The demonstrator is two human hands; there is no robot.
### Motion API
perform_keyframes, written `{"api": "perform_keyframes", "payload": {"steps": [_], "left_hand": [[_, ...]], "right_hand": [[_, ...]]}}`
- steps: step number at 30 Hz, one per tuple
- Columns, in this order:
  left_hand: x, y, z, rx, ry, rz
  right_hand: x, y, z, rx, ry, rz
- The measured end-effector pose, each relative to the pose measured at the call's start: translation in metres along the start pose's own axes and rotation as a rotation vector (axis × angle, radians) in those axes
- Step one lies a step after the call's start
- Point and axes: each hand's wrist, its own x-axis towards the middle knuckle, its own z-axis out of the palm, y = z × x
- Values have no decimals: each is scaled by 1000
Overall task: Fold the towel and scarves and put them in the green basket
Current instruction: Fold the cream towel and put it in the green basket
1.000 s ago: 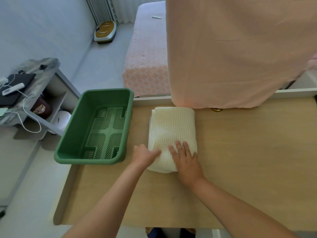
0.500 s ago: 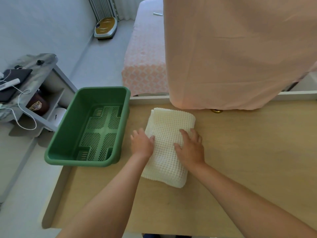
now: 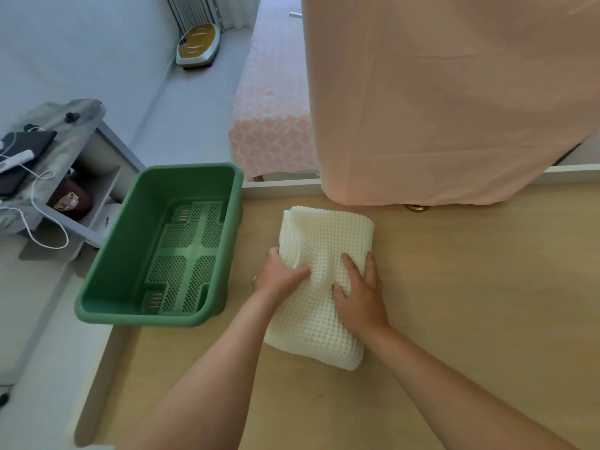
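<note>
Pale wooden tabletop (image 3: 470,303): a folded cream waffle-weave towel (image 3: 324,235) is gripped edgewise by the curled left hand (image 3: 276,277) and pressed beneath the right hand (image 3: 362,297), its fingers straight and spread.

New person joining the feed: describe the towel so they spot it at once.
On the wooden table, just right of the green basket, lies a folded cream towel with the left hand and right hand on it. Its bumpy waffle weave sets it apart from the smooth pink cloth hanging behind.
</note>
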Motion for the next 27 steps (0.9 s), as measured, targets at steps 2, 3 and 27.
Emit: {"api": "perform_keyframes", "payload": {"steps": [2, 3, 27], "left_hand": [[-7, 2, 2, -104, -37, 46], [-10, 2, 2, -172, -58, 67], [-48, -3, -274, -329, 376, 606]], "right_hand": [[-2, -3, -3, 25, -16, 28], [-4, -4, -5, 31, -17, 36], [-2, -289, 21, 109, 226, -489]]}}
